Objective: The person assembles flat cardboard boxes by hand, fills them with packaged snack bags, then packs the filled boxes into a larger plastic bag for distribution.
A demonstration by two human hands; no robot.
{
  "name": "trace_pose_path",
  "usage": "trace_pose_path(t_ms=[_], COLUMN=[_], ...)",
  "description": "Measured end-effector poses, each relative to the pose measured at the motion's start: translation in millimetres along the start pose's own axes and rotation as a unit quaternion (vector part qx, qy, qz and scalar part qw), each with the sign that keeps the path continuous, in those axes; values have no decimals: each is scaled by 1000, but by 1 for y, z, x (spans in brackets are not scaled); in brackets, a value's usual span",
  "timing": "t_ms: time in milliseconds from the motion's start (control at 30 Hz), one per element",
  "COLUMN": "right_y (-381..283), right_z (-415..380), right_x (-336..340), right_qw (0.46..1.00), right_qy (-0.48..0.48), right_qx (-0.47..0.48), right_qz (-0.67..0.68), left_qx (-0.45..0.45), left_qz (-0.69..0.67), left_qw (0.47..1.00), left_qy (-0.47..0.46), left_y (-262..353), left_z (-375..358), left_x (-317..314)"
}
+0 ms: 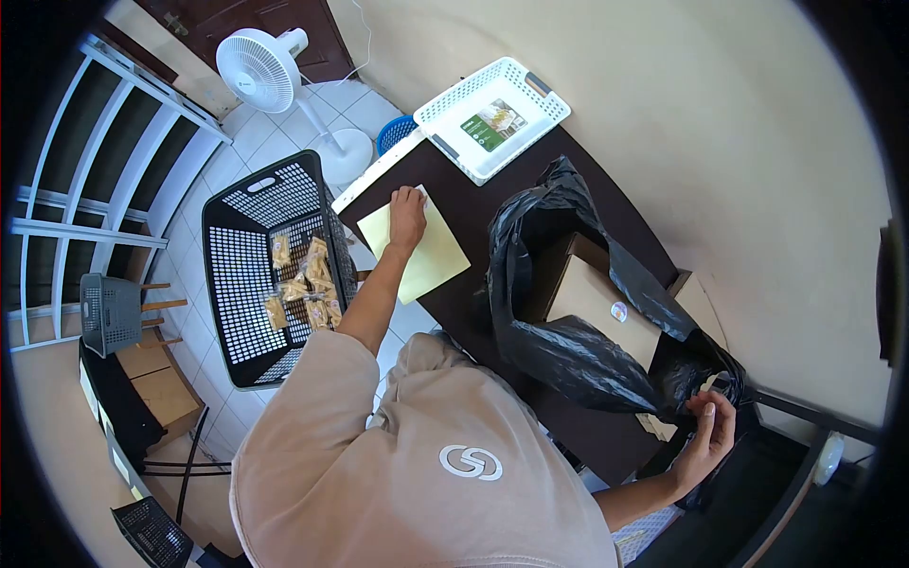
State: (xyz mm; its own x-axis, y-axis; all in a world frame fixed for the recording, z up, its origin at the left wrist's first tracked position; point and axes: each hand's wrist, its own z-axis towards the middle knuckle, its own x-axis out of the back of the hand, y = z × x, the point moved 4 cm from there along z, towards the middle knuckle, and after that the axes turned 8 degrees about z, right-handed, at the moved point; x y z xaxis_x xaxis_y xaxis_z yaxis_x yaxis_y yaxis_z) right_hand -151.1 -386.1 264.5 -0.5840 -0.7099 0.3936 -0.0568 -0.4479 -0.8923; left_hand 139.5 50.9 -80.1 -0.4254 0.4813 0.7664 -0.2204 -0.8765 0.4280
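My left hand (pixel 407 222) is closed at the upper edge of a pale yellow sheet (pixel 431 260), which lies flat on the dark brown table (pixel 587 170). A small white bit shows beside its fingertips. My right hand (pixel 705 440) pinches the lower right edge of a black plastic bag (pixel 559 346). The bag gapes around an open cardboard box (pixel 601 293) with a round sticker on its flap. A small pale piece (pixel 708 382) sticks up just beyond my right fingertips.
A black crate (pixel 220 284) with several clear packets of tan pieces (pixel 317 265) stands left of the table. A white basket (pixel 436 114) with a green label sits at the table's far end. Beyond are a white fan (pixel 258 71) and a blue basket (pixel 393 133).
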Motion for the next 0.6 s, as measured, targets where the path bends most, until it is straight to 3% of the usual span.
trace_pose_path(t_ms=[600], right_y=[4], right_z=[3], right_x=[-9], right_qw=[999], right_qy=[-38], right_qx=[-5], right_qz=[20], left_qx=[-23], left_qz=[-34], left_qw=[997], left_qy=[-66], left_y=[12], left_z=[-4], left_x=[8])
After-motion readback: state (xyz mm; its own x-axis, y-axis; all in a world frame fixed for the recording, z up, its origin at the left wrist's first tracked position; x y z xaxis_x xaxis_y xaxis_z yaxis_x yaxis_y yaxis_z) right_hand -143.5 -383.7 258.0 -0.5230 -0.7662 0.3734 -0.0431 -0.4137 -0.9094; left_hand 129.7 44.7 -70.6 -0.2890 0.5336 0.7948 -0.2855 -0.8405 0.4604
